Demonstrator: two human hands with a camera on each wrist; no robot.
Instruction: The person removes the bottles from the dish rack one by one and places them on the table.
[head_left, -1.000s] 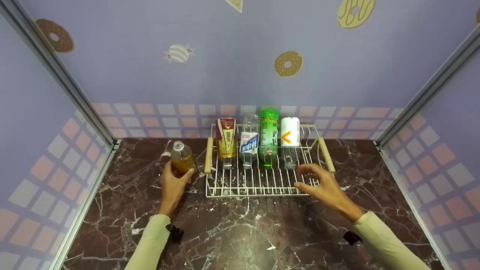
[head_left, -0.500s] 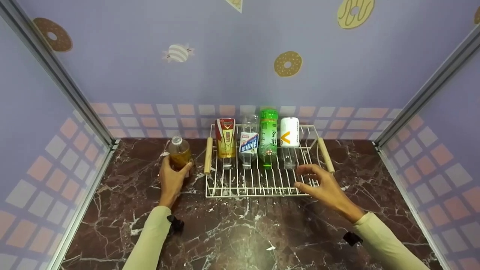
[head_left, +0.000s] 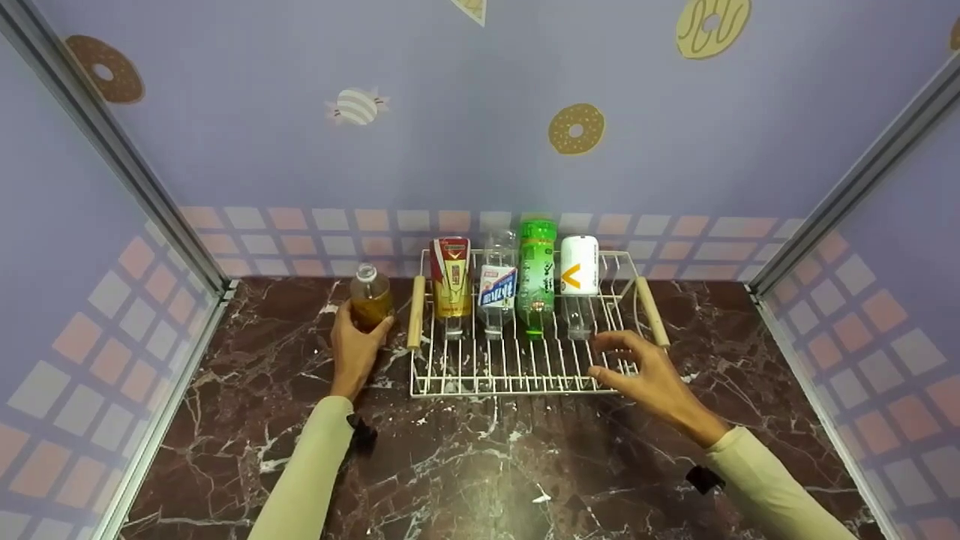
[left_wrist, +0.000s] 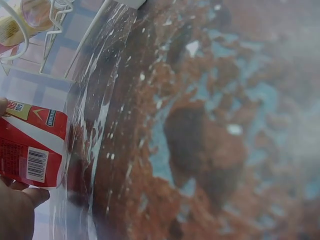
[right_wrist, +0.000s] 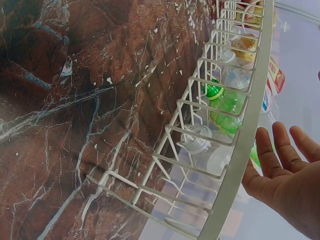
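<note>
**One amber bottle (head_left: pixel 371 301) held beside a wire rack (head_left: pixel 510 394)**

Head view: The left hand (head_left: pixel 356 352) gripped the amber bottle from the near side, its thumb against the right flank and its fingers (head_left: pixel 343 312) around the left. The bottle was located left of the wire rack, near the left wooden handle (head_left: pixel 416 311), with its white cap (head_left: pixel 367 273) uppermost. The hand hid the base; contact with the counter (head_left: pixel 450 480) could not be confirmed. Four further bottles rested side by side in the rack, cap ends toward the front. From left to right, these were a red-and-gold bottle (head_left: pixel 451 274), a blue-and-white-labelled bottle (head_left: pixel 497 286), a green bottle (head_left: pixel 536 262) and a white-sleeved bottle (head_left: pixel 580 264). The right hand (head_left: pixel 651 379) was positioned at the rack's right front, thumb and fingers well separated, with nothing between them.

Left wrist view: The amber bottle's red label (left_wrist: pixel 32 145), with a barcode (left_wrist: pixel 37 164), faced the camera at the left edge. Thumb and fingertips pressed against it from opposite sides. Part of the wire rack occupied the upper left corner.

Right wrist view: The right hand's fingers were spread and slightly bent beside a pale bar of the rack, grasping nothing. Whether they touched the bar could not be determined. The green bottle's cap (right_wrist: pixel 214 91) showed behind the wires.
</note>
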